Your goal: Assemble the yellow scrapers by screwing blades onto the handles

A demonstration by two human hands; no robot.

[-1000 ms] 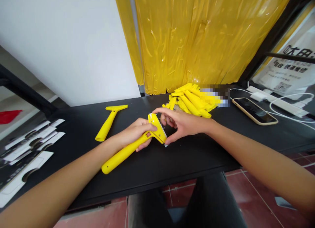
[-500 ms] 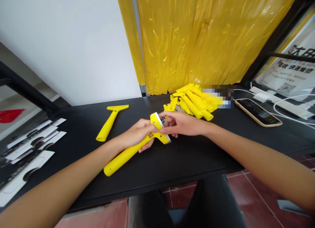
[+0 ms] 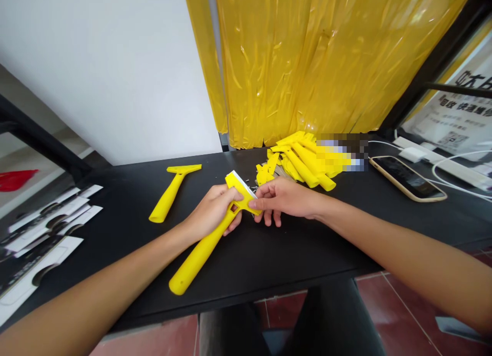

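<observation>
A yellow scraper (image 3: 203,258) with a pale blade edge along its head is held up over the black table, its handle slanting down toward me. My left hand (image 3: 219,210) is closed round its neck, thumb on the head. At the right end of the head, the thumb and fingers of my right hand (image 3: 277,199) pinch the corner; the other fingers hang below. Just behind the head lie small screws (image 3: 251,186), partly hidden by my right hand. To the left, a second yellow scraper handle (image 3: 169,194) lies by itself.
A heap of yellow scraper handles (image 3: 303,163) and small yellow pieces (image 3: 268,170) lies at the back. To the right are a phone (image 3: 409,176), white cables and a power strip (image 3: 442,161). White-and-black cards (image 3: 49,261) overlap at the left. Yellow plastic film (image 3: 307,63) hangs behind.
The scraper has turned, its handle end swinging toward me and its head shifting slightly left. My right hand's thumb has moved onto the head's right corner, and its lower fingers have spread.
</observation>
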